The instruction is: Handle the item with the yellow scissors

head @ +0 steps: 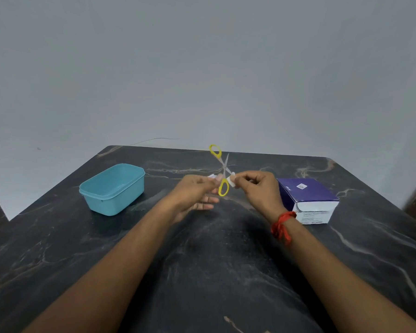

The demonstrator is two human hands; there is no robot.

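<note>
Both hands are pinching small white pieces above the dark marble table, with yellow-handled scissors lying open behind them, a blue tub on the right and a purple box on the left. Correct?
Not quite: the sides are swapped. The head view shows the blue tub on the left and the purple box on the right. The rest holds: left hand and right hand pinch white pieces above the table, scissors open behind.

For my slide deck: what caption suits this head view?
Both hands, left hand and right hand, pinch small white packets above yellow-handled scissors on a marble table.

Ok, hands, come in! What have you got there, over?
Left hand pinches one end of a small white packet, right hand the other. Yellow scissors lie open on the table behind it. Nothing blocking.
</note>
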